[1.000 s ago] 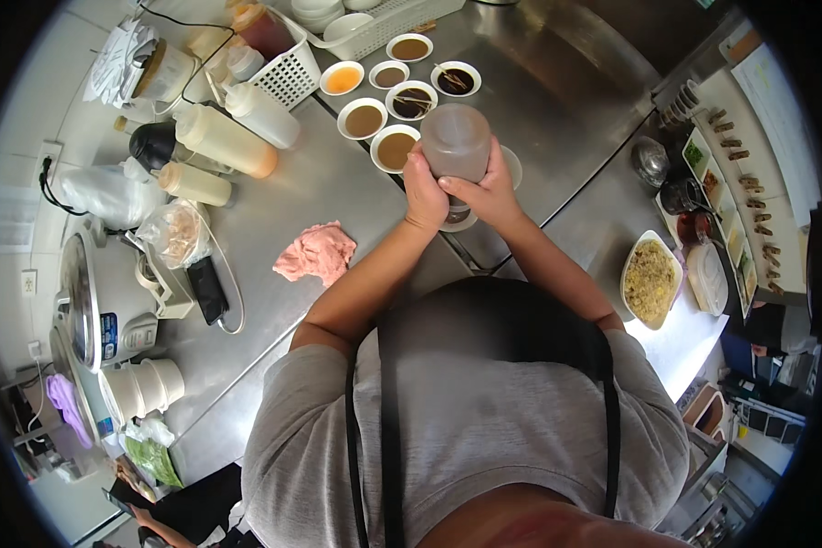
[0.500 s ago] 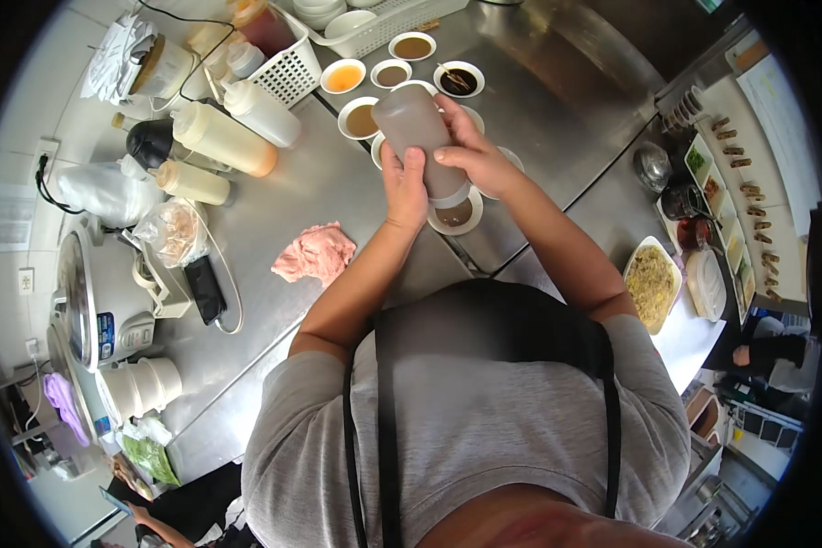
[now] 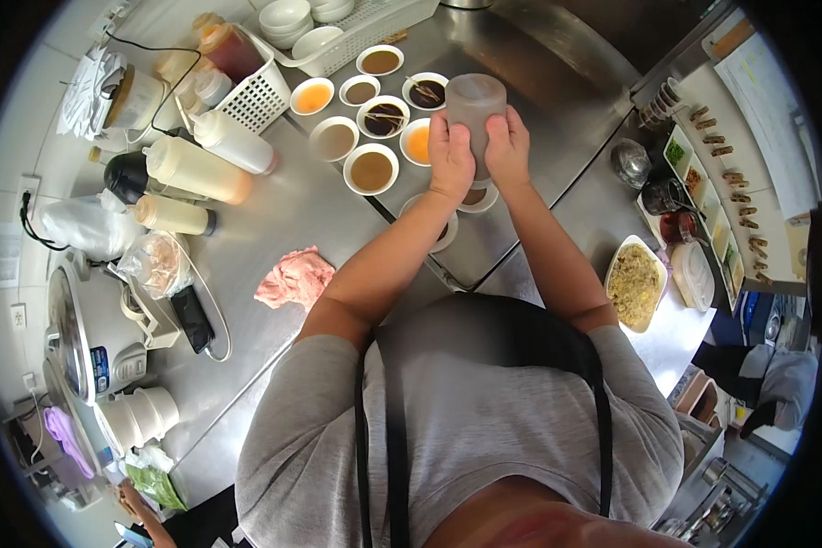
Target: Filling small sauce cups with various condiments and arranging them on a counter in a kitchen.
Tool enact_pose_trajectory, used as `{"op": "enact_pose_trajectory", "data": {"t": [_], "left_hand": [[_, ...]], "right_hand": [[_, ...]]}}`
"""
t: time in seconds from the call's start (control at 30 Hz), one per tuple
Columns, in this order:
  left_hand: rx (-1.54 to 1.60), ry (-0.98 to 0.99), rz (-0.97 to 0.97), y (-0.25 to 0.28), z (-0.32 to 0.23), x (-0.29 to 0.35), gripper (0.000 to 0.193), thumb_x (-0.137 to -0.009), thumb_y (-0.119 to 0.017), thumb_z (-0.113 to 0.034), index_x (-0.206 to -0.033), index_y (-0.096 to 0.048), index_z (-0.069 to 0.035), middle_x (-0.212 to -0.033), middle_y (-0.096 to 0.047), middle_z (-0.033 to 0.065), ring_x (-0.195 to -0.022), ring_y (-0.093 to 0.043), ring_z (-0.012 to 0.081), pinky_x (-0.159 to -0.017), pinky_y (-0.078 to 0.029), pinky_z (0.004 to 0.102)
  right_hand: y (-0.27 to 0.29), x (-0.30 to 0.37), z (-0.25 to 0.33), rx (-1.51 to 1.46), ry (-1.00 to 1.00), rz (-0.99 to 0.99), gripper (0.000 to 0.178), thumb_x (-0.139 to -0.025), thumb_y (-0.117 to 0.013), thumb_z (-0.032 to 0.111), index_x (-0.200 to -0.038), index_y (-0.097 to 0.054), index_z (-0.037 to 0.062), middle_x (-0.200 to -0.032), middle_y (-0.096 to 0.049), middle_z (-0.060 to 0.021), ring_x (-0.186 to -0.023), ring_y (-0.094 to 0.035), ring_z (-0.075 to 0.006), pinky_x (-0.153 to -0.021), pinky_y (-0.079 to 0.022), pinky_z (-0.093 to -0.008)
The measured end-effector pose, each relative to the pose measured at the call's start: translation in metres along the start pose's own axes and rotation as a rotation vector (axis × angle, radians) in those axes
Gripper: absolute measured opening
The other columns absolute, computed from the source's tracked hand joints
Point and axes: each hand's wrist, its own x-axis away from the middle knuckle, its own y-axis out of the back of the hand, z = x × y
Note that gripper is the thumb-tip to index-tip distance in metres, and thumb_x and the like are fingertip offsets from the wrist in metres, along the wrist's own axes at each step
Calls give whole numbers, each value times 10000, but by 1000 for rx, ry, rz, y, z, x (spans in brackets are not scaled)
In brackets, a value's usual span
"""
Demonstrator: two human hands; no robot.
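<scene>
Both of my hands press on a frosted grey squeeze bottle [image 3: 475, 102], held base up. My left hand [image 3: 450, 157] closes around its left side and my right hand [image 3: 509, 148] around its right side. Below the bottle's lower end is a small white bowl [image 3: 490, 200], mostly hidden, with brown content partly showing. Another bowl [image 3: 447, 239] sits partly behind my left forearm. Left of the hands stand several white bowls of sauce: a brown one [image 3: 371, 171], an orange one [image 3: 313, 95] and a dark one with pale strips [image 3: 384, 117].
A pink cloth [image 3: 295, 278] lies on the steel counter at left. Beyond it are squeeze bottles [image 3: 196, 171], a phone [image 3: 192, 320] and a white basket [image 3: 258, 96]. To the right are a dish of yellowish food [image 3: 636, 283] and a long garnish tray [image 3: 703, 196].
The bottle has shifted right, away from the nearest bowl to above the bowl beside it. My right hand now wraps its side, and more sauce bowls show at left.
</scene>
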Motion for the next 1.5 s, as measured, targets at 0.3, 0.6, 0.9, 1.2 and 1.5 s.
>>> {"op": "enact_pose_trajectory", "data": {"t": [0.3,0.6,0.9,1.2,1.5], "left_hand": [[-13,92,0,4,3,0,275,-788,-434,-234,-933,-400,-2,-872,-477,86,-789,-445,142,-726,-375,267],[309,358,-278,26,-20,-4,435,-823,-406,-341,-1119,-327,-33,-1047,-432,111,-932,-445,191,-809,-366,310],[788,508,-684,148,-100,-8,571,-770,-358,-539,-1102,-396,-76,-1040,-446,100,-900,-461,230,-780,-422,383],[1511,348,-532,259,-106,35,307,-695,-575,-114,-962,-464,-10,-903,-472,96,-816,-498,201,-665,-487,285],[1760,346,-635,272,-118,27,280,-679,-540,-27,-920,-399,-19,-856,-485,78,-779,-516,195,-694,-473,329]], "right_hand": [[1,-2,-3,30,17,18,380,-788,-480,350,-911,-494,-10,-837,-531,-56,-768,-466,-109,-684,-380,-232],[0,-29,2,-33,-214,333,472,-847,-267,399,-1083,-415,18,-968,-493,-68,-871,-464,-139,-768,-344,-251],[-8,-98,-10,103,-462,298,320,-820,-429,283,-1065,-460,80,-895,-526,-28,-764,-504,-99,-674,-389,-229],[-71,-187,-126,1101,105,667,378,-737,-433,87,-1103,-455,178,-1121,-429,-102,-995,-440,-278,-826,-374,-347],[-87,-216,-150,1446,337,680,273,-744,-380,110,-982,-510,133,-1017,-466,-101,-944,-454,-270,-796,-368,-391]]}}
